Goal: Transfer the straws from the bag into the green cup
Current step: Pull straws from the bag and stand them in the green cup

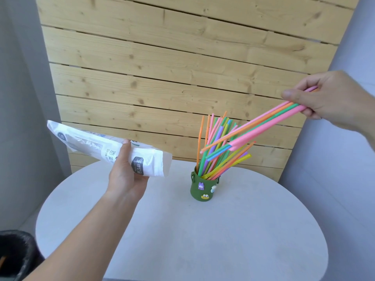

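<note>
Few light, slick straws (263,123) pinched by your right hand (332,100) above the green cup (199,189); grip near ends. Left hand (126,173) holds the limp bag (97,145).

Your bag (91,145) carries the only print you can read: "Drink S…" in dark letters along its middle, cut off by your left hand (125,173). A dark label near its open end holds Chinese characters above small Latin letters, too blurred to make out. A round mark at the far end seems to read "40".
</note>
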`<state>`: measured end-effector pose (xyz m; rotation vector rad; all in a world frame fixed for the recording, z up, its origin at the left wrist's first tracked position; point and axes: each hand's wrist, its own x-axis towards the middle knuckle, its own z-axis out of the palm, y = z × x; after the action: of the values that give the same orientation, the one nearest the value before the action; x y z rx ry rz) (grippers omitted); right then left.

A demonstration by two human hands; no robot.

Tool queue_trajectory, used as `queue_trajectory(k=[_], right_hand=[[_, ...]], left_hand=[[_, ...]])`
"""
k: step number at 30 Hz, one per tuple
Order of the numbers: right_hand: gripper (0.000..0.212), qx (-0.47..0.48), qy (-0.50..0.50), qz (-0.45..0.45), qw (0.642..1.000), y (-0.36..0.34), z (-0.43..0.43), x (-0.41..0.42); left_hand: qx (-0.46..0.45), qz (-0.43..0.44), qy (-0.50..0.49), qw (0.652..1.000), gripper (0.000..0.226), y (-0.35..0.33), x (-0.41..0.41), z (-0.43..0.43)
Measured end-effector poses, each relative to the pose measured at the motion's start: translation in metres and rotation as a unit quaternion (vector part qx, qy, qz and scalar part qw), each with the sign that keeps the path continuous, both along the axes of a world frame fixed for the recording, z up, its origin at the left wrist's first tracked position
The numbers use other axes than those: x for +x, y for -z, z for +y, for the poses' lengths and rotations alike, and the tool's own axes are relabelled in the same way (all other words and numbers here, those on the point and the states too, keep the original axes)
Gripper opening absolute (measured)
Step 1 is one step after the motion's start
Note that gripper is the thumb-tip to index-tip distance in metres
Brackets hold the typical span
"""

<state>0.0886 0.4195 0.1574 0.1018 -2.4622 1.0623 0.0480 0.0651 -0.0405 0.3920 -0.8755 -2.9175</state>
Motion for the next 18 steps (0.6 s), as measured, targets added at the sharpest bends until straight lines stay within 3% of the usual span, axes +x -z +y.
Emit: queue_trajectory(k=[6, 13, 18], right_hand=[[0.026, 0.100, -0.016, -0.056, 0.993, 0.002, -0.010, -0.008], [0.029, 0.244, -0.004, -0.047, 0.969, 0.012, -0.040, -0.038], [0.029, 0.290, 0.001, -0.026, 0.957, 0.020, -0.055, -0.058]], left_hand=[[-0.005, 0.002, 0.007, 1.000, 0.046, 0.000, 0.001, 0.002], [-0.013, 0.006, 0.006, 1.000, 0.047, 0.000, 0.001, 0.000], [-0.010, 0.006, 0.005, 1.000, 0.050, 0.000, 0.000, -0.002]])
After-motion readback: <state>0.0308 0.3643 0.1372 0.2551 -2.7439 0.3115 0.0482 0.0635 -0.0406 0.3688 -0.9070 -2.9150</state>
